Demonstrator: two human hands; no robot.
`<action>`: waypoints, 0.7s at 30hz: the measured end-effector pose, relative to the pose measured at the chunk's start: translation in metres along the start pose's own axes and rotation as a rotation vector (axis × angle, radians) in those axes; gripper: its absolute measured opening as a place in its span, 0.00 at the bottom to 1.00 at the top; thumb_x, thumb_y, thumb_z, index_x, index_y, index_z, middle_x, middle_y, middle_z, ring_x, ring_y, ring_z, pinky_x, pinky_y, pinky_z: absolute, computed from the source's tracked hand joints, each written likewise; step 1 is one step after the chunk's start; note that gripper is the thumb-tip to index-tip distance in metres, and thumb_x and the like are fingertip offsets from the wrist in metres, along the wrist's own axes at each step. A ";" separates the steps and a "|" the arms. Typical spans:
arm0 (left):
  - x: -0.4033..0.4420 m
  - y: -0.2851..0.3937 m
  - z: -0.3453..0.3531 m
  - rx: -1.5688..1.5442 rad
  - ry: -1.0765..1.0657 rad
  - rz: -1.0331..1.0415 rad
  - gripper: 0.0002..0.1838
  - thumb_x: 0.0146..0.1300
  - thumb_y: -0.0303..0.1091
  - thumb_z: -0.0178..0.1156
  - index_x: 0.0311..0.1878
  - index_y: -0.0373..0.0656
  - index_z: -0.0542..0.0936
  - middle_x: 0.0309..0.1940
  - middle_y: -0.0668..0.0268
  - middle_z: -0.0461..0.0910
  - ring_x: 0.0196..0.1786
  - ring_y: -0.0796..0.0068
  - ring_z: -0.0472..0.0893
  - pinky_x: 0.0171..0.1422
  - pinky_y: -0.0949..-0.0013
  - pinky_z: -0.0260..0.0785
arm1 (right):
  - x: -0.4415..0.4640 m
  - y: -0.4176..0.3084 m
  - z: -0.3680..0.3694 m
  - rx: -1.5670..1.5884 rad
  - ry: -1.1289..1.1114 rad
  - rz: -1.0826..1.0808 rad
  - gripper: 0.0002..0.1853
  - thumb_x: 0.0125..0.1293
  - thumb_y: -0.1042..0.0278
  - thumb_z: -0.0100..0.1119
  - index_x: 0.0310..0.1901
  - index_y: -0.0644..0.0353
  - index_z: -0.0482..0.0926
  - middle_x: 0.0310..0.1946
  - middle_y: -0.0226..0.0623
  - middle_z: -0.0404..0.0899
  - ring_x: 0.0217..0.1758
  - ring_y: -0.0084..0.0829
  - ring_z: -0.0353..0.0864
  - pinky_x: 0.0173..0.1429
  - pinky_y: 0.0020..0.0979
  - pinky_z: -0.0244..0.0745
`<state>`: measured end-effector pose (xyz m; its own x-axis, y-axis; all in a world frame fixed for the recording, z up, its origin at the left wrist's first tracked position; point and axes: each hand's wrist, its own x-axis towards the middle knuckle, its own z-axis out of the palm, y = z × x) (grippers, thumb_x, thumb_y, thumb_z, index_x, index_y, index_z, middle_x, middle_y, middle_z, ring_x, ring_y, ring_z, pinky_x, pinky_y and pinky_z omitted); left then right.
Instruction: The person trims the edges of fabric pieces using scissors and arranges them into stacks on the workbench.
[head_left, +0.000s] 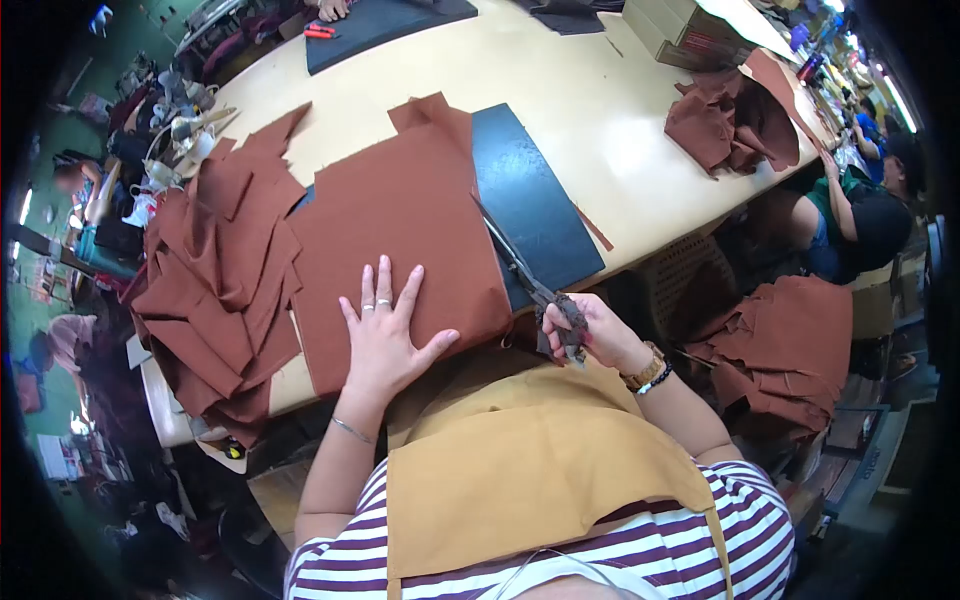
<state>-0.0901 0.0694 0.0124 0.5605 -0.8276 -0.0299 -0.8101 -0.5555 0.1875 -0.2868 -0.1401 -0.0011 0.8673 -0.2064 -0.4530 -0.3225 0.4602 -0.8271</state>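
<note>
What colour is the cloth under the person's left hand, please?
The cloth is a plain reddish brown, seen best in the head view, the only one.

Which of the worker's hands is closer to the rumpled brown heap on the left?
Left. The left hand rests on the flat brown cloth beside the heap; the right hand, holding scissors, is farther off, past the cloth's right edge.

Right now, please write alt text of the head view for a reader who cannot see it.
A person's left hand lies spread on reddish-brown fabric while the right hand holds scissors at its edge. A fabric heap lies to the left on the pale table.
</note>
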 end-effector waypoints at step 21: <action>0.228 -0.022 -0.058 -0.011 -0.003 -0.209 0.47 0.55 0.78 0.44 0.61 0.43 0.74 0.59 0.51 0.74 0.64 0.53 0.70 0.68 0.50 0.55 | -0.001 -0.004 -0.010 -0.058 -0.102 0.013 0.13 0.66 0.57 0.61 0.29 0.56 0.76 0.21 0.25 0.76 0.22 0.14 0.74 0.26 0.18 0.66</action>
<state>0.0652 -0.1024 0.0583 0.7155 -0.6949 -0.0718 -0.6746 -0.7139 0.1877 -0.2900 -0.1506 -0.0011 0.8958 -0.1105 -0.4305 -0.3533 0.4108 -0.8405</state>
